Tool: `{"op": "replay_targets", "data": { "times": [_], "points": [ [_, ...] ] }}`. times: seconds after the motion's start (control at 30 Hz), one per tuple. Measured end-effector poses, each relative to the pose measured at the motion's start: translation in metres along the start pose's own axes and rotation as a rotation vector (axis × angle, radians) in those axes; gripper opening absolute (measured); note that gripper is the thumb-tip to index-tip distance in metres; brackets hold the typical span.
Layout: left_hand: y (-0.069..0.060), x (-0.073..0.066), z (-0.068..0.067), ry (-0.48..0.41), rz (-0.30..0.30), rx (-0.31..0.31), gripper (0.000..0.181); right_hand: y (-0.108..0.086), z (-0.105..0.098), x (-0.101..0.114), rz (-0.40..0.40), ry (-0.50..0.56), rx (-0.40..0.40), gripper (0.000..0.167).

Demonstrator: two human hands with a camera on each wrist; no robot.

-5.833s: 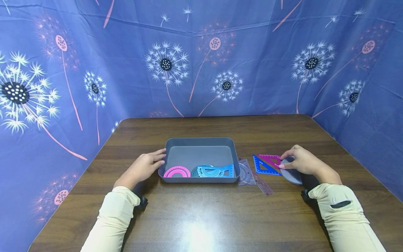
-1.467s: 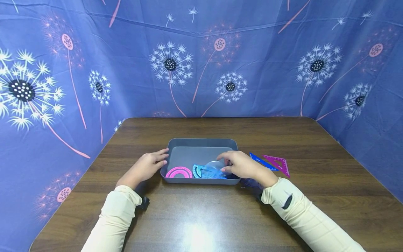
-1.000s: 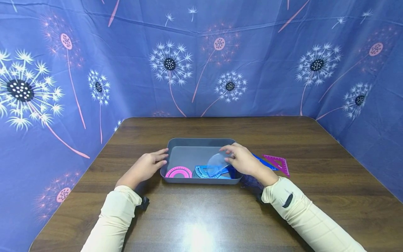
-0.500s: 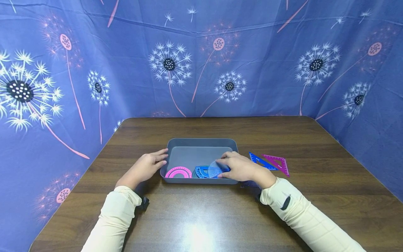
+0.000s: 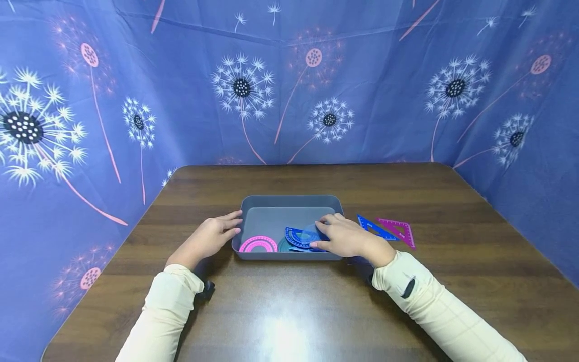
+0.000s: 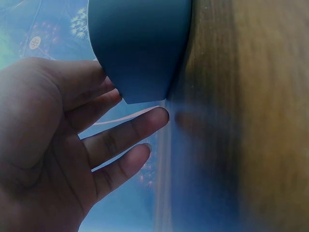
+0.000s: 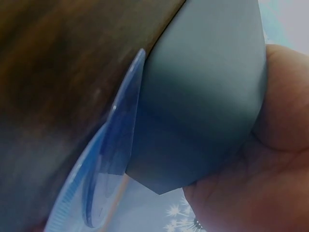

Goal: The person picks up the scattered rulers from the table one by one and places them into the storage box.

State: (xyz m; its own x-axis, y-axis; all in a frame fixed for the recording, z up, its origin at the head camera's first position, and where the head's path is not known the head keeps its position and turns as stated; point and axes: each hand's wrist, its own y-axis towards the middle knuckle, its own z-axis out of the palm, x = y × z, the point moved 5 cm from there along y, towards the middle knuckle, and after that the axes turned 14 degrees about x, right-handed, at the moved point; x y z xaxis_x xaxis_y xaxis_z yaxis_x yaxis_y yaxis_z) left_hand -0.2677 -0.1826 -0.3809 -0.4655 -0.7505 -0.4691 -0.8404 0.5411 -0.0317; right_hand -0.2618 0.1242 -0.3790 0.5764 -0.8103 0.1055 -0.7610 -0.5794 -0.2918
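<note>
In the head view, my left hand (image 5: 205, 239) rests extended fingers against the left wall of the grey tray (image 5: 271, 216). The left wrist view shows that hand (image 6: 53, 125) beside the tray's outer side (image 6: 142, 48). My right hand (image 5: 350, 239) is over the tray's right end, thumb and fingers pinching a clear round disc (image 5: 310, 233). Partly under the disc lies a dark blue protractor (image 5: 292, 236), with a teal piece (image 5: 283, 246) beside it. A pink protractor (image 5: 258, 240) lies at the tray's front left. The disc is hidden in the right wrist view.
Right of the tray lie a blue set square (image 5: 384, 234) and a magenta one (image 5: 407, 234). Transparent pieces (image 7: 123, 125) lie against the tray's outer side in the right wrist view, mostly hidden under my right wrist in the head view. A patterned blue cloth (image 5: 181, 75) hangs behind the wooden table.
My right hand has brought the disc from beside the set squares into the tray. Just now, the disc and blue protractor shifted slightly towards the back. My left hand stays at the tray wall.
</note>
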Motion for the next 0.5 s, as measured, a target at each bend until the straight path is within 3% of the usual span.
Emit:
{"op": "replay_targets", "data": {
  "times": [0.5],
  "points": [
    [0.0006,0.0012,0.0006,-0.019,-0.03,0.018,0.04,-0.0006,-0.0055,0.0003,-0.114,0.137,-0.077,0.057]
  ]
}}
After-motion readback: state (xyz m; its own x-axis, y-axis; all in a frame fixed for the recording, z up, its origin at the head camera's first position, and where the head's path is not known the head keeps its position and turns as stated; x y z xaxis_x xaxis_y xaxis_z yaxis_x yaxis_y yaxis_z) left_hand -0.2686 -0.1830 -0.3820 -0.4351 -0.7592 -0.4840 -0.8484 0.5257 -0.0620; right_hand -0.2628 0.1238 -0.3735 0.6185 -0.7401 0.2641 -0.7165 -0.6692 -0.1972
